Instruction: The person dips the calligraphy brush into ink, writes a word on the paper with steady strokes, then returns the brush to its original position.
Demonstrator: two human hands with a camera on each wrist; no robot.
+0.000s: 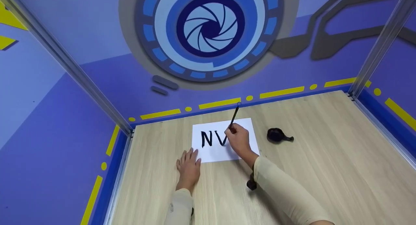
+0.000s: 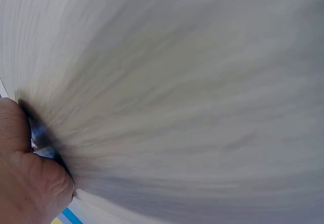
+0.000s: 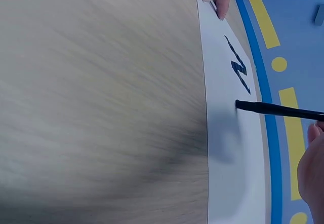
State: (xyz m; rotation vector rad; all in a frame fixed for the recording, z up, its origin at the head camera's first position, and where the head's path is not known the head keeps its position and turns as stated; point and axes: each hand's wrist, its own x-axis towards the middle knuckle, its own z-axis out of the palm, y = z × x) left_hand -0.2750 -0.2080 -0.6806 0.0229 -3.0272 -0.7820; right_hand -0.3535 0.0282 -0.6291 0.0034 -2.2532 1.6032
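While your right hand (image 1: 240, 138) is gripping the slim black-handled brush (image 1: 234, 115), fingers curled around its lower shaft, your left hand (image 1: 188, 168) is lying with fingers extended and grasping nothing, its fingertips resting at the near-left corner of the thin white rectangular paper sheet (image 1: 214, 155). That sheet is lying flat on the pale wood-grain tabletop (image 1: 156, 153), and the brush is slanting upward above it; whether its tip is touching, you cannot tell. You are probably handling a light, stiff shaft with a soft, yielding tip, so you are best holding the shaft, clear of the bristles. The paper is likely behaving as something light, slippery and easily creased; you are safest pressing its blank margins, since the bold black painted letters (image 1: 206, 138) may be smearing under a finger.
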